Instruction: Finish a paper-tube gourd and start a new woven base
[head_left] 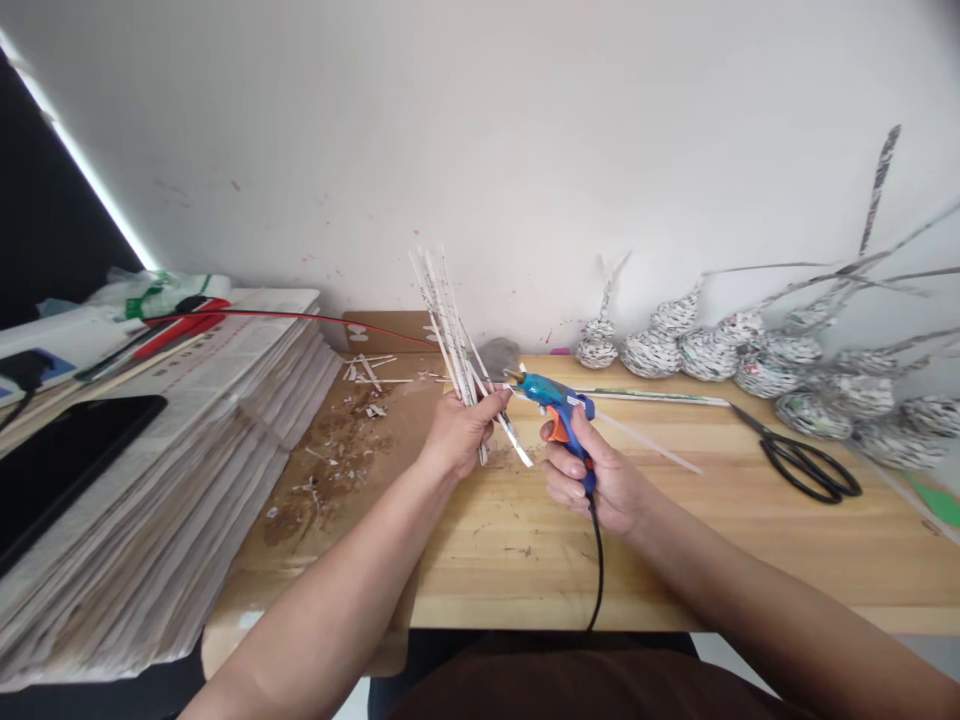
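Note:
My left hand (pixel 461 430) is closed around a bundle of thin rolled newspaper sticks (pixel 448 325), which fan upward above the fist. One stick slants down to the right past the thumb. In my right hand (pixel 592 465) is a blue glue gun (pixel 559 392) with an orange trigger, gripped by its handle. Its brass nozzle points left, close to the sticks by my left thumb. A clear glue stick (pixel 652 445) juts from the gun's back, and a black cord hangs below.
Black-handled scissors (pixel 806 465) lie at right, before several woven newspaper gourds (pixel 709 352) along the wall. A tall newspaper stack (pixel 247 420) at left bears a phone (pixel 75 460) and a red cutter (pixel 180 330). Paper scraps (pixel 311 490) litter stained cardboard.

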